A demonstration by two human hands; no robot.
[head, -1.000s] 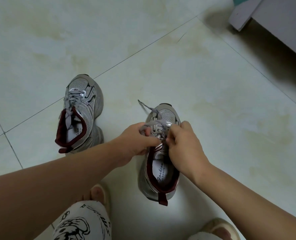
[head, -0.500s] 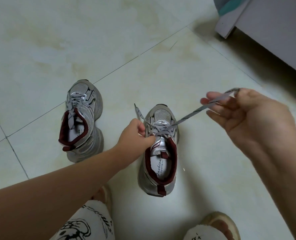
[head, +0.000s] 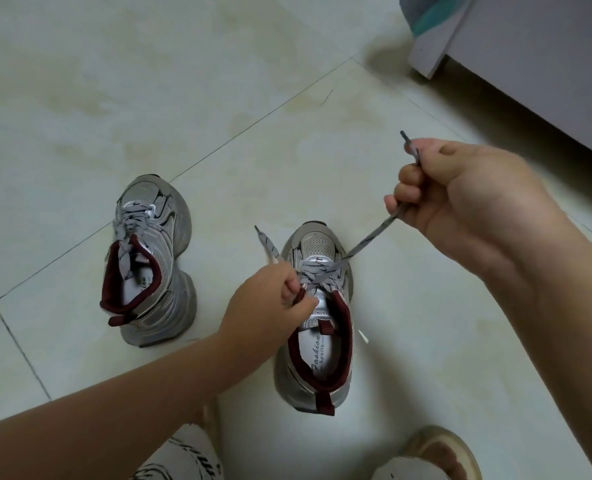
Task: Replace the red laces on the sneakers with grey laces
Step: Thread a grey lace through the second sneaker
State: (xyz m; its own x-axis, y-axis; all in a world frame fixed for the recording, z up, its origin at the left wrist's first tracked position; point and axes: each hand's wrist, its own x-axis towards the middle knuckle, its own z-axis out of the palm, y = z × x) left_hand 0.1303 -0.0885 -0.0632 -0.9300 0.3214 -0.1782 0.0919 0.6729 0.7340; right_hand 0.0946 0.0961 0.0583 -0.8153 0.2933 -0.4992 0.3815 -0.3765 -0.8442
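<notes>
Two silver sneakers with dark red lining stand on the tiled floor. The left sneaker (head: pixel 152 258) carries a grey lace, its ends tucked in the opening. The right sneaker (head: pixel 318 317) has a grey lace (head: pixel 370 239) crossed over its lower eyelets. My right hand (head: pixel 460 192) is raised to the right of the shoe and grips one lace end, pulled taut, with the tip sticking out above the fist. My left hand (head: pixel 270 299) sits at the shoe's left side by the tongue and pinches the other lace end, whose tip points up and away. No red lace is in view.
A white cabinet or bed base (head: pixel 530 64) fills the far right corner, with a teal cloth above it. My knees in patterned trousers (head: pixel 183 455) and a slipper (head: pixel 440 452) show at the bottom edge. Pale floor tiles spread all around.
My right hand left the shoe's eyelets and drew one lace end up and out to the right, then closed into a fist on it. My left hand stayed at the shoe.
</notes>
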